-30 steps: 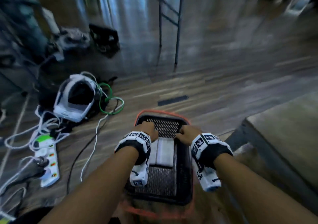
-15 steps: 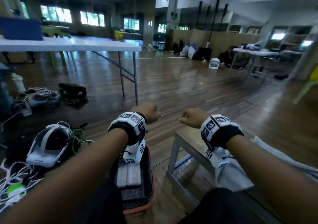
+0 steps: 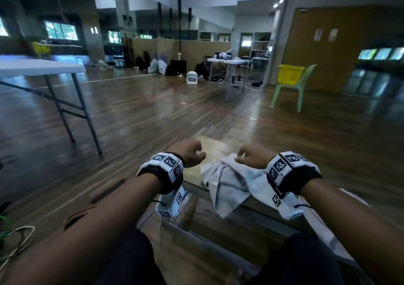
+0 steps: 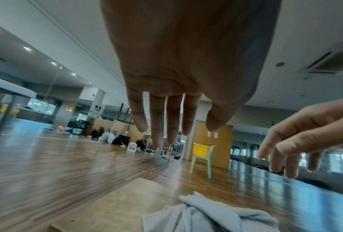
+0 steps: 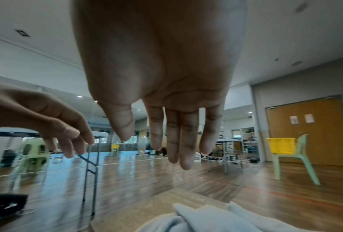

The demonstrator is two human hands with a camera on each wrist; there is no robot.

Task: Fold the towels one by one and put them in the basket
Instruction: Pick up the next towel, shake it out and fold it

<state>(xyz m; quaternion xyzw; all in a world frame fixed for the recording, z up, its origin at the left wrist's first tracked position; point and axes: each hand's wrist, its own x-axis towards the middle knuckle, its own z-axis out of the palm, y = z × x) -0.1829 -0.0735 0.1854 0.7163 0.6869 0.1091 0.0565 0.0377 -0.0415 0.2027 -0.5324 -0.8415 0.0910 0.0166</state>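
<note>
wooden bench [image 3: 209, 147], crumpled towel [image 3: 227, 182], both hands' fingers [image 4: 156, 125] loose, apart, holding nothing

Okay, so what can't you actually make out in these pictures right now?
- Basket: in none of the views, so its contents cannot be checked.
- Towel: head view, its right part lies under the right hand and wrist camera; both wrist views cut it off at the bottom edge.
- Far tables' clutter: too small and blurred.
- Whether either hand touches the towel: not clear; the left hand seems apart.
</note>
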